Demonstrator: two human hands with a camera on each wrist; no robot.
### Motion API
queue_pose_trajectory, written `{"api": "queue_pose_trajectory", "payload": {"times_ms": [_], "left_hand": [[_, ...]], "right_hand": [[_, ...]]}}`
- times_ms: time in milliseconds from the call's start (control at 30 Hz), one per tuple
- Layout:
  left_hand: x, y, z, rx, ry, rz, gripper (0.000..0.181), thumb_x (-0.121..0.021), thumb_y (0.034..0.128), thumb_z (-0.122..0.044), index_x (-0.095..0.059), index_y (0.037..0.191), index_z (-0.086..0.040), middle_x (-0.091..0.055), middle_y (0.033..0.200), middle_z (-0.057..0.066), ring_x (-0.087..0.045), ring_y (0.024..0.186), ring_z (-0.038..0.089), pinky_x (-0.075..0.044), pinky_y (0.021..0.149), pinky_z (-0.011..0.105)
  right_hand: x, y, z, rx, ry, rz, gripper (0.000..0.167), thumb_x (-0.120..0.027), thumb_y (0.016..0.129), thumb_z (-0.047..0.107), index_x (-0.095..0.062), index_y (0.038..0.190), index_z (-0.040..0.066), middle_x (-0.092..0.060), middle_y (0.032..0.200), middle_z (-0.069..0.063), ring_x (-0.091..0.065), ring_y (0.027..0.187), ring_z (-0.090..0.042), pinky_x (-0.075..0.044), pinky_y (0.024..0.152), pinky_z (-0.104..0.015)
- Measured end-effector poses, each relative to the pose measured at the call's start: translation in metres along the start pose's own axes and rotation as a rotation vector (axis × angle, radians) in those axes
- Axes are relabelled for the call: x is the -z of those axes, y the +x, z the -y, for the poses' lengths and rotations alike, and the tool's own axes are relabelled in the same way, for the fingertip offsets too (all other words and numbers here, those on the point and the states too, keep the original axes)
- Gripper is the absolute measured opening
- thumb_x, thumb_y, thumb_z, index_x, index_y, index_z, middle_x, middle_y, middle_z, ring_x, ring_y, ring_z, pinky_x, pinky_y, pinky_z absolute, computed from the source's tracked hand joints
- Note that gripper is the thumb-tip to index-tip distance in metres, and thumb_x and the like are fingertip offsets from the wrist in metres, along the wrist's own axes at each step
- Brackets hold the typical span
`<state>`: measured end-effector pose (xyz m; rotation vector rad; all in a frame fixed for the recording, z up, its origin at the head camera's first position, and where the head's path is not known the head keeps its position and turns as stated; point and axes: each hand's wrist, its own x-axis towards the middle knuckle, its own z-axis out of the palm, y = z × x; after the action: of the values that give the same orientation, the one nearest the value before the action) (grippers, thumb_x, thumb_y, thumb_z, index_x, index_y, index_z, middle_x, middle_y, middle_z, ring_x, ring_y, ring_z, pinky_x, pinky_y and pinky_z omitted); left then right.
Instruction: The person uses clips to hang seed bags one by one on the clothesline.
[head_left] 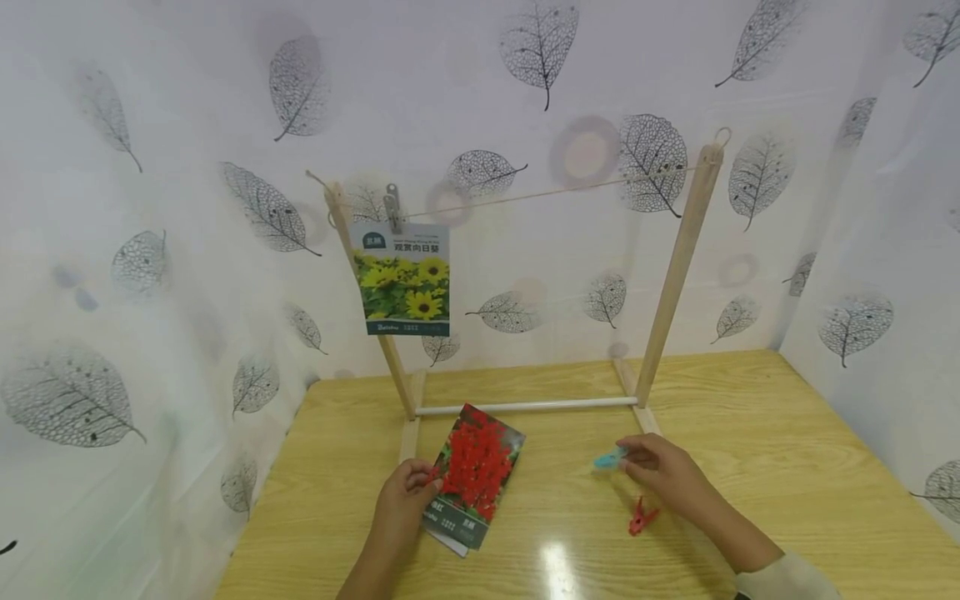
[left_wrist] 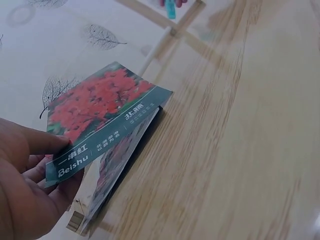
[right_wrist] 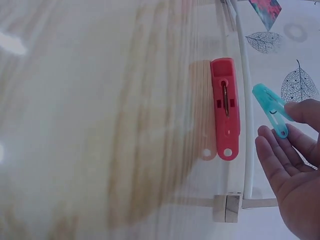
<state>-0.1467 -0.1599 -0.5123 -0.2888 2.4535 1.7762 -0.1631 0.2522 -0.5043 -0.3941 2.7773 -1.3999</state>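
My left hand [head_left: 405, 502] pinches a seed packet with red flowers [head_left: 480, 467] by its lower left edge, raised off the table. Another packet [left_wrist: 107, 172] shows beneath it in the left wrist view, its front mostly hidden. Between thumb and fingers of my right hand [head_left: 667, 471] is a light-blue clothespin [right_wrist: 272, 107], held by its handle end over the table. Just below that hand, a red clothespin [head_left: 641, 518] lies on the tabletop. A sunflower seed packet [head_left: 405, 283] hangs from the string [head_left: 540, 193] by a grey clip [head_left: 392, 208] at the left end.
A wooden frame stands on the wood-grain table [head_left: 555, 500], with a left post [head_left: 393, 367], a right post [head_left: 678, 279] and a white crossbar [head_left: 525, 407] low between them. Leaf-patterned sheeting [head_left: 525, 108] encloses the back and sides.
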Motion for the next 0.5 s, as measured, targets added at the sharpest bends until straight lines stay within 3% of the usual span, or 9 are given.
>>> {"api": "queue_pose_trajectory", "payload": {"times_ms": [500], "left_hand": [[-0.0016,-0.0030,-0.0074,-0.027,-0.053,-0.014,0.031,-0.072,0.0916,-0.015,-0.058,0.117,-0.004,-0.071,0.105,0.009,-0.066,0.090,0.016,-0.055,0.074,0.022]], "right_hand": [[0.0025,-0.0009,0.0060,0.054,0.114,-0.015,0.038,-0.069,0.096,0.014,-0.061,0.127,-0.006,-0.062,0.116,-0.014,-0.065,0.101,-0.004,-0.054,0.088,-0.013]]}}
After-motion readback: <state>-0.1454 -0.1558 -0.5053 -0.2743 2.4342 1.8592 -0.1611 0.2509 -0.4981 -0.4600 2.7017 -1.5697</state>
